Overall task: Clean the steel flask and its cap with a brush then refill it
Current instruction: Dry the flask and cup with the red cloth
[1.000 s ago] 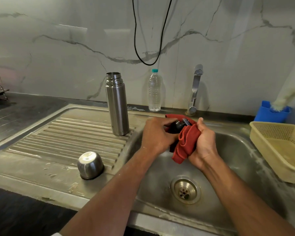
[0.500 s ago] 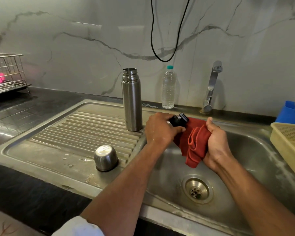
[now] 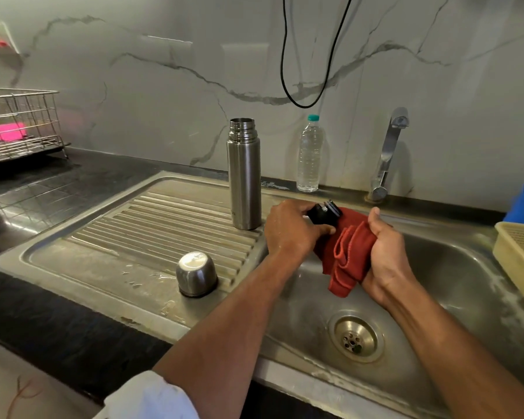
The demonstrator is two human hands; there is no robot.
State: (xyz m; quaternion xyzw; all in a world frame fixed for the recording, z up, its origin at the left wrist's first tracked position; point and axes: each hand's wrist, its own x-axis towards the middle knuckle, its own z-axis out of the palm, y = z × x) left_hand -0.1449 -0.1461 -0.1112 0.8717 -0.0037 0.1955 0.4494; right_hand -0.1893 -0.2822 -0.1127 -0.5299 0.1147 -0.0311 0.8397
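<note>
Step in hand appears to be drying the stopper (image 3: pixel 324 213): the left hand (image 3: pixel 291 229) pinches this black ribbed plug over the sink (image 3: pixel 454 267), and the right hand (image 3: pixel 386 255) clutches a bunched red cloth (image 3: pixel 348 255). The open brushed-steel flask (image 3: pixel 244 173) stands upright on the ridged drainboard (image 3: pixel 152 225), its domed cup (image 3: pixel 196 274) inverted nearby. Refilling likely follows.

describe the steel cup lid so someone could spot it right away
Start at the ribbed steel draining board left of the sink basin. The steel cup lid sits upside down near its front edge, short and domed, unlike the tall open flask standing behind it.
</note>
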